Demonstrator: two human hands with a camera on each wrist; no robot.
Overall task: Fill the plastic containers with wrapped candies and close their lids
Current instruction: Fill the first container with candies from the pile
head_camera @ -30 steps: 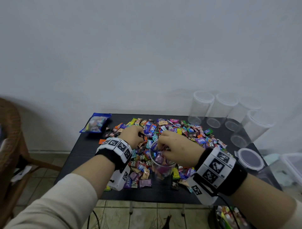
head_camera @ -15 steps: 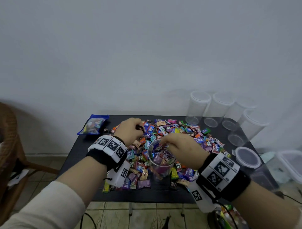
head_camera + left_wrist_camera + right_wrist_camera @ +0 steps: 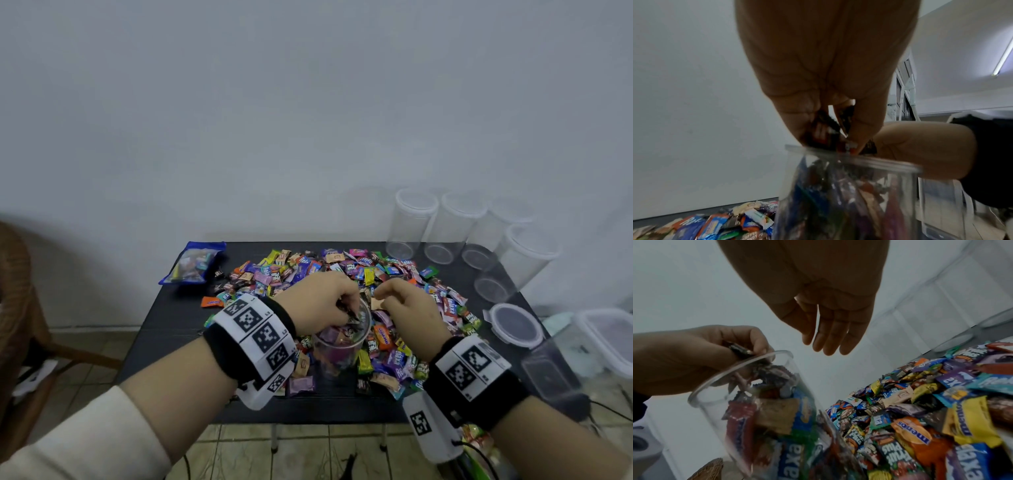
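A clear plastic container [image 3: 342,353], partly filled with wrapped candies, stands upright in the front of the candy pile [image 3: 346,270] on the black table [image 3: 164,346]. My left hand [image 3: 349,308] hovers over its mouth and grips a few dark wrapped candies [image 3: 826,131] just above the rim [image 3: 869,162]. My right hand [image 3: 380,294] hangs just right of the container with relaxed, empty fingers [image 3: 830,340]. In the right wrist view the left hand [image 3: 748,352] sits at the container's rim [image 3: 740,368], with the pile [image 3: 931,418] to the right.
Several empty lidded clear containers [image 3: 416,222] stand at the table's back right. A loose round lid [image 3: 515,323] lies at the right edge. A blue candy bag [image 3: 193,262] lies back left. A wicker chair [image 3: 13,291] stands left, plastic boxes [image 3: 606,339] right.
My left hand has come off the pile with candies and moved right over the container's mouth. My right hand has left the container's mouth, moved right and opened.
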